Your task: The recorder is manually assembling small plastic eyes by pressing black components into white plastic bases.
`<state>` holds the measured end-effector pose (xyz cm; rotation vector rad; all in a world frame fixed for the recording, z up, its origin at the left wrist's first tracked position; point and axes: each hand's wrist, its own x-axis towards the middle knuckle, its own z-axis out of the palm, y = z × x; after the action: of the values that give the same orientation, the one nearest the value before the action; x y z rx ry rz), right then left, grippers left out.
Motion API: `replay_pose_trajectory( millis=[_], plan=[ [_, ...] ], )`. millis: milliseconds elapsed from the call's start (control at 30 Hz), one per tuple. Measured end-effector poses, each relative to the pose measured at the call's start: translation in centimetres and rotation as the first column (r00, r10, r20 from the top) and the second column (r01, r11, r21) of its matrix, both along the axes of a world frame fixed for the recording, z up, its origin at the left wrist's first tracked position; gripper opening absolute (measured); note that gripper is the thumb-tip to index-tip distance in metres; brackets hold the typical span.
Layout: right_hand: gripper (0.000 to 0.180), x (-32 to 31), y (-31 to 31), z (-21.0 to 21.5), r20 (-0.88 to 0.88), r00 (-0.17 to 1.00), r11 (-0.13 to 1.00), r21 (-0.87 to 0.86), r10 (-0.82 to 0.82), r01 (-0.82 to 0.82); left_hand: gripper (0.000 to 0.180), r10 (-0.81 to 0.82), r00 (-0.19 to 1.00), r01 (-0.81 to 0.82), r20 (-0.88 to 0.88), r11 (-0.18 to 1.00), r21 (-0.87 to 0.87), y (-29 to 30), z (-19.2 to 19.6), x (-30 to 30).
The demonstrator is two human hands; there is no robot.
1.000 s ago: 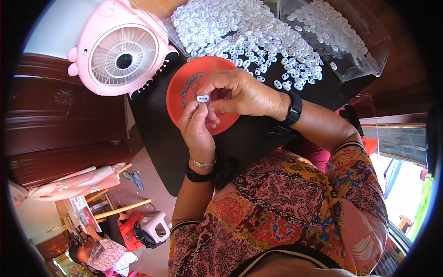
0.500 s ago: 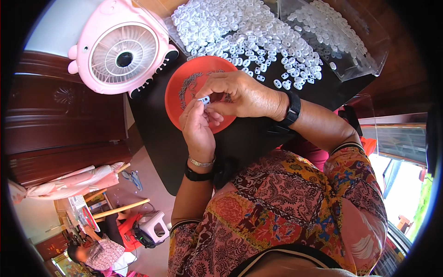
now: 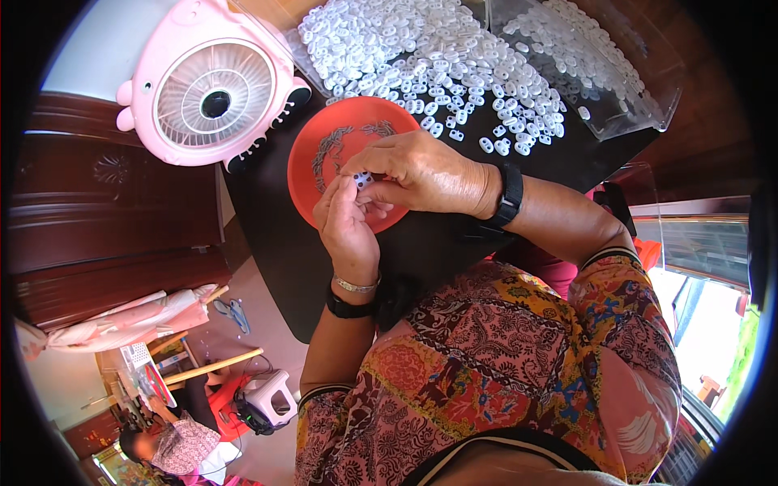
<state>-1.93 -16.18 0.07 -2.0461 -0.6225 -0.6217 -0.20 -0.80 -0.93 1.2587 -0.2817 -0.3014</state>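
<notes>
A small white oval plastic piece with dark holes (image 3: 364, 181) is pinched between the fingertips of both my hands. My left hand (image 3: 347, 220) grips it from below and the left, palm turned up. From the right, my right hand (image 3: 429, 174) closes over it, and its thumb and fingers cover much of the piece. Both hands are above a shallow orange-red bowl (image 3: 301, 166). Small grey metal pins (image 3: 328, 154) lie scattered inside the bowl, partly hidden by the hands.
Beyond the bowl spreads a large heap of similar white two-holed pieces (image 3: 405, 40) on the dark table (image 3: 275, 251). A clear plastic bin (image 3: 648, 117) holds more at the far right. A pink fan (image 3: 139, 85) stands left of the bowl. Another person (image 3: 186, 445) sits at lower left.
The white piece has turned between my fingers, and its dark holes now face up more. My right fingers have closed in nearer around it. The hands stay over the bowl.
</notes>
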Motion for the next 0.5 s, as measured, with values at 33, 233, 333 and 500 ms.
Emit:
replay_pose_trajectory(
  millis=[33, 233, 333, 500],
  plan=[
    [0.028, 0.01, -0.04, 0.02, 0.000, 1.000, 1.000, 0.000, 0.000, 0.000, 0.032, 0.000, 1.000, 0.000, 0.000, 1.000, 0.000, -0.01, -0.02, 0.02],
    [0.024, -0.15, -0.40, 0.14, -0.076, 0.996, 0.999, 0.016, 0.036, -0.035, 0.033, 0.005, 1.000, -0.003, -0.019, 0.998, 0.064, -0.17, 0.18, -0.20],
    [0.019, -0.40, -0.43, 0.36, -0.073, 0.997, 0.999, -0.027, 0.027, -0.029, 0.033, 0.008, 1.000, -0.007, -0.013, 0.998, 0.064, -0.10, -0.01, -0.40],
    [0.015, -0.44, -0.09, 0.13, -0.015, 1.000, 0.997, -0.075, 0.004, -0.005, 0.032, 0.000, 0.999, -0.004, 0.049, 0.997, 0.072, 0.20, -0.09, -0.49]
  ],
)
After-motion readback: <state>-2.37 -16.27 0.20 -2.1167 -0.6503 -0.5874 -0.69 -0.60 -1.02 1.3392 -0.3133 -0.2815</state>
